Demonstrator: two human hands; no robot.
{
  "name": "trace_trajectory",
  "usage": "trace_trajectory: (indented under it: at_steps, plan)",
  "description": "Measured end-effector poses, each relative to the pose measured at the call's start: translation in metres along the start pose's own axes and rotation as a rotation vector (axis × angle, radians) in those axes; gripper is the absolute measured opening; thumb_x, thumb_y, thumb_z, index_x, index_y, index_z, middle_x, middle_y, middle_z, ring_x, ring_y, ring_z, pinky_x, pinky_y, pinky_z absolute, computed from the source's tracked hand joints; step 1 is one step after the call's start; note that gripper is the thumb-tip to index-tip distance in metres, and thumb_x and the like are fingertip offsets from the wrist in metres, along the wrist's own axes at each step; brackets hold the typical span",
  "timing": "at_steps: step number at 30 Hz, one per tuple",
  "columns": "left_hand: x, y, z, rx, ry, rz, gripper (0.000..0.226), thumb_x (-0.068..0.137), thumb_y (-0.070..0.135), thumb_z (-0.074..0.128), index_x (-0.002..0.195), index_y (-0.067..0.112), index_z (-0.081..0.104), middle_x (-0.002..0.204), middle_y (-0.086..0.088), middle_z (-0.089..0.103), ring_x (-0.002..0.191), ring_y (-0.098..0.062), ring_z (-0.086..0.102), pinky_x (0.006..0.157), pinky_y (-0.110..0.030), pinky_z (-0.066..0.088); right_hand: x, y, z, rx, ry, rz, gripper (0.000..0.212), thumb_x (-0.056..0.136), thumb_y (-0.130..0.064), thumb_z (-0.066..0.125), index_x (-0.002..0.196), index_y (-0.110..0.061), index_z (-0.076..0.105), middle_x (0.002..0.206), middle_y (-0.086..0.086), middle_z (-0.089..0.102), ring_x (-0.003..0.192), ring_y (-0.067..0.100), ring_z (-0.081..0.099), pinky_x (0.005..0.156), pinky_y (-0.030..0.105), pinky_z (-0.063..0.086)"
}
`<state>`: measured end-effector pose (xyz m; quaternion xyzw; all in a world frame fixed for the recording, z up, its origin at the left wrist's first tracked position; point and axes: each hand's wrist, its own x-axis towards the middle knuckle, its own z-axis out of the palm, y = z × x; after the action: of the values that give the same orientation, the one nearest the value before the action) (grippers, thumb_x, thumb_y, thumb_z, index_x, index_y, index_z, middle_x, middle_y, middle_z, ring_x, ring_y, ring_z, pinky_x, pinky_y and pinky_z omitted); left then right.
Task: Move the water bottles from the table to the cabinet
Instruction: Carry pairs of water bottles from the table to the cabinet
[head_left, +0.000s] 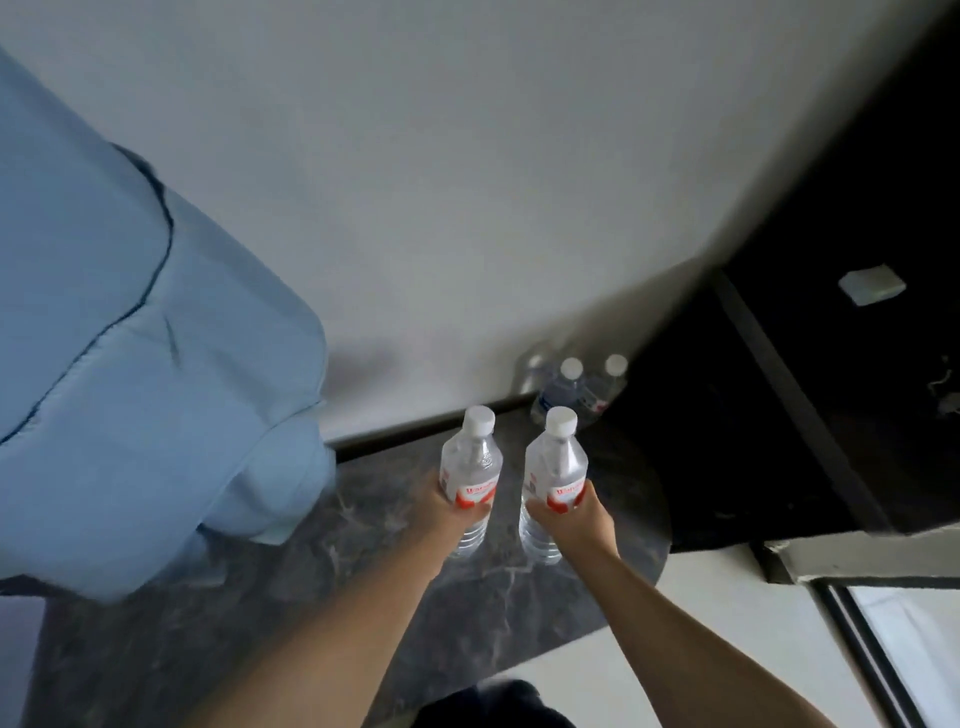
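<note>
Both forearms reach forward from the bottom of the view, bare and nearly parallel, converging slightly toward the middle; between them, at the lower edge, a dark patch of clothing (498, 701) shows. Left hand (460, 512) is wrapped around the lower label of the left bottle (470, 467), fingers curled round its far side, thumb hidden; the bottle stands upright with its white cap toward the wall. Right hand (571, 514) grips the right bottle (556, 478) in the same manner, at the red-and-white label, the clear ribbed base showing below the hand; this bottle too is upright and white-capped. The two held bottles sit side by side, near but apart; whether their bases touch the surface or hang just above it cannot be told. Beneath them lies the dark marbled table (363, 597), its rounded edge on the right over pale floor. Farther back, against the white wall (467, 156), three more bottles (574, 392) stand clustered at the table's rear corner, blurred, two white caps plain to see. A light blue cushion (130, 364) fills the left side, overlapping the table's edge; to the right rises a dark cabinet (805, 389) with a small pale block (871, 285) on it.
</note>
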<state>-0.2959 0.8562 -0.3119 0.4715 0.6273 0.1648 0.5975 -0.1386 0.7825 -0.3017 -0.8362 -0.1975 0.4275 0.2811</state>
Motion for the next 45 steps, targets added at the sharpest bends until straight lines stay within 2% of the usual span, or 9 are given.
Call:
trace_trajectory:
  at_steps: [4,7,11,17,25,32,36,39,45]
  plan:
    - [0.052,-0.002,0.021,-0.005,0.014,0.089,0.056,0.068,0.011,0.085,0.116,0.013,0.058,0.109,-0.009,0.070,0.101,-0.027,0.067,0.092,-0.043,0.052,0.055,-0.014,0.020,0.065,0.003,-0.019,0.053,0.070,-0.033,0.083,0.114,-0.025,0.054,0.105,-0.003,0.066,0.093,0.017,0.062,0.083,0.029,0.049]
    - [0.105,-0.012,0.039,-0.014,0.062,0.161,0.058,0.067,0.012,0.085,0.119,0.014,0.059,0.108,-0.005,0.071,0.093,-0.013,0.067,0.084,-0.024,0.054,0.114,-0.018,0.046,0.118,0.022,-0.056,0.056,0.071,-0.034,0.082,0.120,-0.025,0.055,0.108,-0.002,0.066,0.097,0.017,0.063,0.082,0.026,0.046]
    - [0.155,-0.024,0.058,-0.123,0.145,0.193,0.059,0.069,-0.008,0.079,0.122,0.001,0.054,0.116,-0.021,0.066,0.106,-0.032,0.063,0.093,-0.043,0.050,0.163,-0.016,0.077,0.169,0.065,-0.077,0.061,0.071,-0.034,0.082,0.124,-0.025,0.054,0.117,0.002,0.068,0.109,0.020,0.064,0.084,0.025,0.046]
    - [0.199,-0.041,0.081,-0.109,0.216,0.330,0.055,0.069,0.003,0.083,0.116,0.008,0.056,0.110,-0.007,0.067,0.097,-0.006,0.063,0.081,-0.010,0.047,0.200,-0.002,0.104,0.207,0.179,-0.066,0.065,0.079,-0.026,0.077,0.134,-0.015,0.044,0.131,0.013,0.059,0.120,0.031,0.058,0.093,0.032,0.047]
    - [0.203,-0.045,0.083,-0.121,0.088,0.318,0.064,0.067,0.000,0.083,0.116,0.022,0.050,0.113,-0.007,0.064,0.105,-0.019,0.062,0.091,-0.028,0.050,0.206,0.003,0.098,0.032,0.086,0.004,0.079,0.088,-0.028,0.068,0.148,-0.007,0.022,0.147,0.019,0.042,0.132,0.035,0.047,0.101,0.037,0.042]
    - [0.171,-0.026,0.069,-0.107,0.113,0.056,0.093,0.069,-0.005,0.080,0.144,0.005,0.026,0.137,-0.014,0.048,0.116,-0.020,0.056,0.094,-0.029,0.051,0.178,-0.015,0.061,-0.144,-0.026,0.009,0.075,0.087,-0.031,0.067,0.146,-0.006,0.029,0.147,0.019,0.039,0.131,0.035,0.044,0.103,0.036,0.039]
    - [0.128,-0.003,0.054,0.119,0.128,-0.050,0.100,0.076,0.010,0.077,0.152,0.015,0.012,0.155,-0.012,0.026,0.138,-0.027,0.035,0.103,-0.039,0.045,0.141,-0.035,0.021,-0.289,-0.089,-0.057,0.089,0.087,-0.040,0.067,0.154,-0.014,0.015,0.156,0.017,0.025,0.141,0.034,0.033,0.110,0.045,0.036]
    - [0.090,0.026,0.044,0.290,0.102,-0.017,0.091,0.078,0.017,0.074,0.150,0.017,0.019,0.149,-0.010,0.037,0.126,-0.027,0.049,0.082,-0.029,0.048,0.110,-0.055,-0.009,-0.409,-0.139,-0.114,0.084,0.089,-0.039,0.064,0.154,-0.015,0.017,0.156,0.016,0.025,0.142,0.034,0.032,0.111,0.045,0.037]
    - [0.014,0.068,0.028,0.729,-0.030,0.186,0.073,0.082,0.037,0.067,0.143,0.022,0.030,0.134,-0.008,0.049,0.120,-0.026,0.052,0.085,-0.035,0.046,0.052,-0.097,-0.041,-0.820,-0.309,-0.296,0.068,0.092,-0.034,0.060,0.149,-0.011,0.029,0.149,0.017,0.036,0.136,0.036,0.039,0.107,0.045,0.042]
